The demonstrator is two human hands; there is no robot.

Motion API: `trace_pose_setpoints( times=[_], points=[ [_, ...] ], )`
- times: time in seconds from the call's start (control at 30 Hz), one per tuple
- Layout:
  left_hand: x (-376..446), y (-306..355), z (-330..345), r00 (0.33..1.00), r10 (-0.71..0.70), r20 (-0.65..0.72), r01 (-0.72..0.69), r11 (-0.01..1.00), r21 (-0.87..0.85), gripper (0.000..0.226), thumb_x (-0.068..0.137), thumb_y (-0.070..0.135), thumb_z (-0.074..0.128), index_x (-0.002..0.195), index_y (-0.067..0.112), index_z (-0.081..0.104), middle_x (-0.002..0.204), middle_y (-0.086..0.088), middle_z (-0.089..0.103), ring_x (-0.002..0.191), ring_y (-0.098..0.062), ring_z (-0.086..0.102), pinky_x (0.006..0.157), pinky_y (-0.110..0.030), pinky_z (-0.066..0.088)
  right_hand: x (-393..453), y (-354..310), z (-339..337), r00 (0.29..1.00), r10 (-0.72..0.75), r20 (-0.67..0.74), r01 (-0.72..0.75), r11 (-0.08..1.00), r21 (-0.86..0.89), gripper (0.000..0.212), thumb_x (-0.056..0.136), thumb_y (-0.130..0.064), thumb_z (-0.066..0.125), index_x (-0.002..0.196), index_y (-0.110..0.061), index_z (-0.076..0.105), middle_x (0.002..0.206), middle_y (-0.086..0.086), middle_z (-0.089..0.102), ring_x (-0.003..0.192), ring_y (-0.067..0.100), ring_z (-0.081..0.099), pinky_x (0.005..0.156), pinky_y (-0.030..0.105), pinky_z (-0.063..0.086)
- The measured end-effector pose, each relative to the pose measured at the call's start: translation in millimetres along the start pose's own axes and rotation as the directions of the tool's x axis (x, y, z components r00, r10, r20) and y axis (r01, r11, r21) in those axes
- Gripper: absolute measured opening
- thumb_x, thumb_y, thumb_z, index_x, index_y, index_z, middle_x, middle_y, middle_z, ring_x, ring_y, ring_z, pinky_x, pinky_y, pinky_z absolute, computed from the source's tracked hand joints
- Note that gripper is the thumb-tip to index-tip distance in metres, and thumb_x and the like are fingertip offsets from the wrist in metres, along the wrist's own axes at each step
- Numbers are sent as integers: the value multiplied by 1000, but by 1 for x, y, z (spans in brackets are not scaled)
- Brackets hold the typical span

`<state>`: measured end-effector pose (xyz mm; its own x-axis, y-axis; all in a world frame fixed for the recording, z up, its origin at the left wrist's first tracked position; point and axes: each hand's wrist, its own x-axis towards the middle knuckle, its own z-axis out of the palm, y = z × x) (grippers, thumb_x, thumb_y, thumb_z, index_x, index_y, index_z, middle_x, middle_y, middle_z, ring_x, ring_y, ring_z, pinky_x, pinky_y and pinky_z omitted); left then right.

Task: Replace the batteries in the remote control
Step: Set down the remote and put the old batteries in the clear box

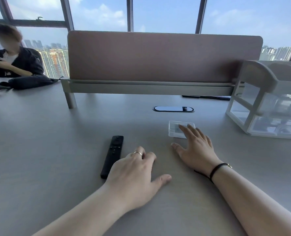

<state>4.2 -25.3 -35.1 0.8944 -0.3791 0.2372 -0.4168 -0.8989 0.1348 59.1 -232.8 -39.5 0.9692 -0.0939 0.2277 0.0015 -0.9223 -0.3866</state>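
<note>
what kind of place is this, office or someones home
Most likely a shared office high up in a city building. The long grey desk has a fabric divider screen and a cable port set into it, and the big windows behind look out over tower blocks.

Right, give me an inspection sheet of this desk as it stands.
Surface: grey desk, matte.
Job's things: black remote lying face up; clear plastic box to its right, contents unclear.
Clutter: clear drawer organiser at right; dark bag at far left.
Hands: left hand resting beside the remote; right hand open, fingertips on the box.
Cables: nothing seen; oval cable port.
Surroundings: pink divider, windows, another person seated at far left.
</note>
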Motion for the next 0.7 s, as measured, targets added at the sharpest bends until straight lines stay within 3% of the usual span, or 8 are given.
trace_pose_setpoints(
  times=[0.07, 0.17, 0.27, 0.4, 0.57, 0.7],
  points=[
    [2, -3, 2, 999, 30, -33, -30, 1000, -3, 45, 89, 68, 36, 111, 29, 48, 112, 8, 47, 94, -15, 59, 74, -34, 50, 2, 1, 2, 1000, -2, 31, 3, 999, -36, 73, 91, -57, 50, 153, -36, 19, 165, -8, 16, 153, 21, 7, 122, 45, 7],
    [7, -12, 4, 995, 25, -94, -25, 1000, 5, 20, 98, 40, 40, 98, 22, 48, 101, 4, 49, 73, -20, 60, 66, -35, 53, 0, -3, 1, 998, -69, 3, 69, 992, -104, 66, 90, -58, 49, 149, -38, 30, 160, -10, 27, 149, 21, 17, 121, 43, 12],
    [13, -20, 7, 992, -36, -122, 45, 997, 69, 9, 97, 25, 45, 94, 18, 51, 96, 2, 54, 72, -20, 63, 65, -34, 55, -6, -12, -2, 992, -113, -55, 104, 985, -138, 55, 86, -59, 54, 138, -42, 45, 145, -11, 43, 136, 22, 33, 112, 38, 22],
    [20, -28, 12, 990, -43, -135, 54, 995, 80, 11, 95, 26, 49, 87, 21, 43, 85, 2, 48, 75, -20, 64, 70, -35, 56, -12, -23, -2, 979, -183, -94, 173, 979, -108, 52, 78, -64, 61, 124, -41, 56, 124, -9, 47, 121, 19, 40, 101, 32, 24],
    [22, -30, 9, 988, -47, -149, 48, 999, -3, 25, 96, 40, 37, 82, 20, 42, 88, 1, 57, 77, -24, 60, 60, -33, 38, -8, -16, 3, 989, -141, 39, 140, 990, 25, 69, 68, -75, 57, 129, -44, 41, 150, -2, 30, 141, 24, 28, 118, 38, 17],
    [23, -31, 9, 985, -37, -167, 30, 998, -48, 27, 93, 36, 41, 73, 21, 35, 74, 1, 52, 64, -27, 50, 57, -34, 37, -6, -15, 1, 982, -183, 53, 177, 979, 96, 50, 77, -58, 64, 121, -44, 47, 136, -10, 43, 123, 20, 49, 107, 36, 36]
  ],
)
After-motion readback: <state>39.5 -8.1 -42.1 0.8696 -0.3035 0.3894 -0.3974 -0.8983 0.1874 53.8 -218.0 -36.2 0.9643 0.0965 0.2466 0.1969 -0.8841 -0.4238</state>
